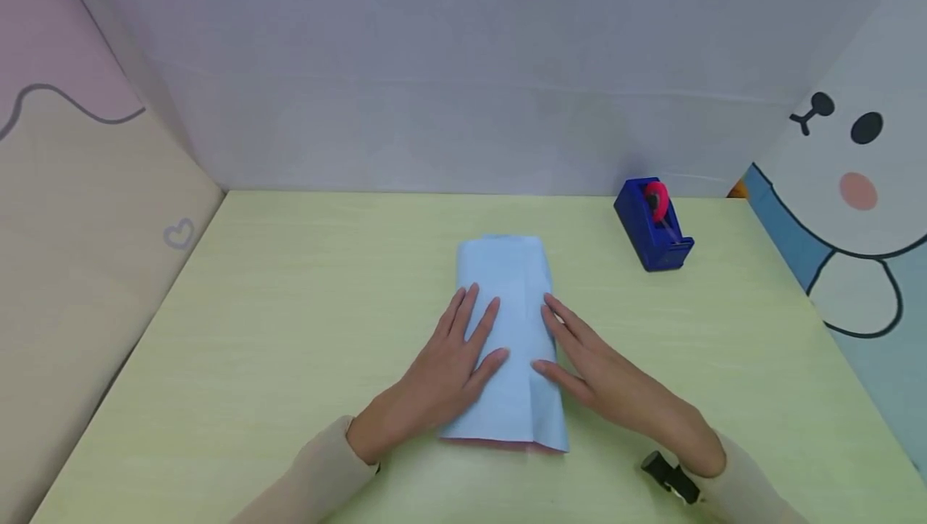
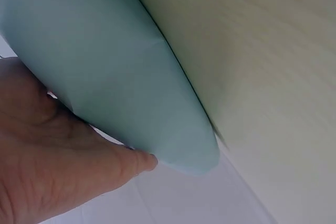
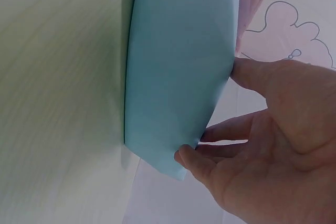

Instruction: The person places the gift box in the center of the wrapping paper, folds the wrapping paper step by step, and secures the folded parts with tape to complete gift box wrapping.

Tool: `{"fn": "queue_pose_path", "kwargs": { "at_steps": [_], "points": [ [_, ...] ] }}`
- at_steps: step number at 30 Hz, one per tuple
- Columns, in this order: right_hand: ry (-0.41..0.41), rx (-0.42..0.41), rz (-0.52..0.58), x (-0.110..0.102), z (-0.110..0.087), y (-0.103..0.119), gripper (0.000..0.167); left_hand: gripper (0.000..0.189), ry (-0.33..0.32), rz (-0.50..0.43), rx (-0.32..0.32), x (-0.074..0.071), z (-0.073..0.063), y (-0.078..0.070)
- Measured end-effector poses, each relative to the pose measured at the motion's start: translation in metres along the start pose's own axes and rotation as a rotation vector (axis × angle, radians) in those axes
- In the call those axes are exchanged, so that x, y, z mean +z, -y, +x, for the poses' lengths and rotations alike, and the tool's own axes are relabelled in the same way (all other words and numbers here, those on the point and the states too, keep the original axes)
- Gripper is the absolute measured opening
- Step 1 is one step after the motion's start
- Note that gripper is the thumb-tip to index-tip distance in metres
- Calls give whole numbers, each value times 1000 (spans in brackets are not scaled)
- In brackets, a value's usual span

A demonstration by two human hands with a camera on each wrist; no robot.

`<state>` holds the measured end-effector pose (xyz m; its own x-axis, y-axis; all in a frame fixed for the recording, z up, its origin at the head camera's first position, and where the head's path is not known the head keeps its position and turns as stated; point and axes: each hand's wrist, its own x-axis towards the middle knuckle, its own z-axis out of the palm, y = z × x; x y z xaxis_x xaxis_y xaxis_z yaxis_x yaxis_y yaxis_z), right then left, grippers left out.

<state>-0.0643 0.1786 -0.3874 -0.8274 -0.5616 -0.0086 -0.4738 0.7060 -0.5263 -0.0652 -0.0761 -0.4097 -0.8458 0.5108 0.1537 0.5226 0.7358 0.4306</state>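
A pale wall point(image 1: 434, 105) stands at the far side of a yellowish table point(image 1: 275, 307). In the head view, a blue packet point(image 1: 510, 395) lies between the two hands, its length running near to far. The left hand point(image 1: 445, 363) rests on its left part, fingers straight and spread; the right hand point(image 1: 608, 375) touches its right edge, fingers straight, thumb apart. A tape dispenser point(image 1: 655, 238) sits far right, well apart from the packet.

In the left wrist view, the packet's side rises from the table, a digit of the left hand along its edge.

In the right wrist view, one right fingertip point(image 3: 184, 153) touches the packet's side.
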Motion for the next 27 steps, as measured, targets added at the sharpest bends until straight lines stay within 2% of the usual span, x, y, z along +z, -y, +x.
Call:
{"fn": "queue_pose_path", "kwargs": {
  "at_steps": [4, 8, 12, 19, 23, 27],
  "points": [
    [3, -2, 14, 0, 0, -1, 74, 66, 0, -46, -20, 3, 3, -2],
    [10, 5, 24, 1, 0, -1, 75, 65, -6, -53, -46, 4, 5, -7],
    [0, -11, 12, 4, 1, -2, 72, 65, -14, -24, -47, 5, 6, -12],
    [-50, -57, -8, 7, 4, 1, 66, 63, -59, 72, 9, 7, 8, -14],
    [-131, -60, 7, 6, 7, 1, 52, 61, -90, 117, 36, 7, 8, -14],
    [-243, -80, 67, 7, 15, -4, 45, 61, -76, 130, 29, 7, 8, -14]
  ]
}}
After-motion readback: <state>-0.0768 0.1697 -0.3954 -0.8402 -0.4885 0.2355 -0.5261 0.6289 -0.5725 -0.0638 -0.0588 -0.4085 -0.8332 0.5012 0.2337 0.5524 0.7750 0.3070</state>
